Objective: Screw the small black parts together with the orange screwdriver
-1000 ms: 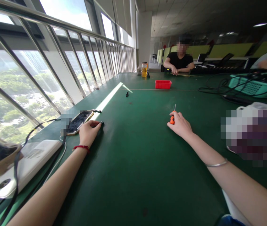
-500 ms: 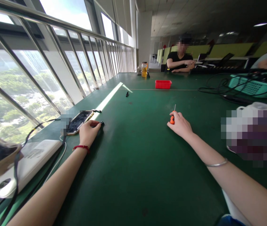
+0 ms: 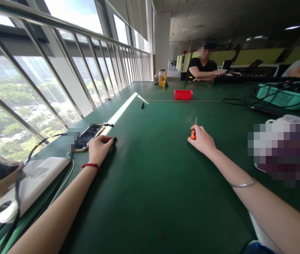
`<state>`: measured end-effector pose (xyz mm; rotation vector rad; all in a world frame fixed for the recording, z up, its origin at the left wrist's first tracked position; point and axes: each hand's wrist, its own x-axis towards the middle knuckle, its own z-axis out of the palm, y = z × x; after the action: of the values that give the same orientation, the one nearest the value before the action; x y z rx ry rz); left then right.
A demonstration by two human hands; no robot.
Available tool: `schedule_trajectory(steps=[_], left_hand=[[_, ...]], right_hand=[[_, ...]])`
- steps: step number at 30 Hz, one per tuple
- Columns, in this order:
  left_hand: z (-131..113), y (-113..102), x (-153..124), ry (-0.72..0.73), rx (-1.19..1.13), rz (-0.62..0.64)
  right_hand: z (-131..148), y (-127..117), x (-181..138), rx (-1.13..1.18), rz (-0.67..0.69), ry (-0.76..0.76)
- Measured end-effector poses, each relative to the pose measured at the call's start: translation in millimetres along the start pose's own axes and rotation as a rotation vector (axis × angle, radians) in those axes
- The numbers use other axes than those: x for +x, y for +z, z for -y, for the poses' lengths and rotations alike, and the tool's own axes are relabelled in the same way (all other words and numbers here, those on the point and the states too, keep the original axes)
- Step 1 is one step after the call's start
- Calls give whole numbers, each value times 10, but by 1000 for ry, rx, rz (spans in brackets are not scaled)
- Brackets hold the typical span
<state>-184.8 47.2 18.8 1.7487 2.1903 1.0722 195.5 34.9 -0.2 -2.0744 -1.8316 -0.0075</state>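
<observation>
My left hand (image 3: 100, 147) rests on the green table (image 3: 150, 176), its fingers pinched on a small black piece (image 3: 114, 139) too small to name exactly. Just left of that hand lies a phone (image 3: 90, 137), with another small black object (image 3: 108, 124) past its far end. My right hand (image 3: 202, 140) is closed round the orange handle of a screwdriver (image 3: 193, 134); its thin metal shaft points away from me. Farther off, between the hands, a small black part (image 3: 143, 105) lies on the table.
A red tray (image 3: 183, 95) and a jar of amber contents (image 3: 162, 78) stand toward the far end. A teal basket (image 3: 282, 97) with black cables and a blurred bag-like item (image 3: 285, 148) are at right. A white power strip (image 3: 28, 187) with cables lies at left. A person (image 3: 201, 67) sits beyond.
Both my hands stay almost where they were, with the same things in them. The seated person across the table has shifted their arms slightly.
</observation>
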Motion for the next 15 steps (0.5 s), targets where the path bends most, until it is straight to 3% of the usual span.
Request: schedule_trajectory(steps=[15], left_hand=[[-10, 0, -3, -2, 4, 5]], right_hand=[[-14, 24, 6, -11, -12, -13]])
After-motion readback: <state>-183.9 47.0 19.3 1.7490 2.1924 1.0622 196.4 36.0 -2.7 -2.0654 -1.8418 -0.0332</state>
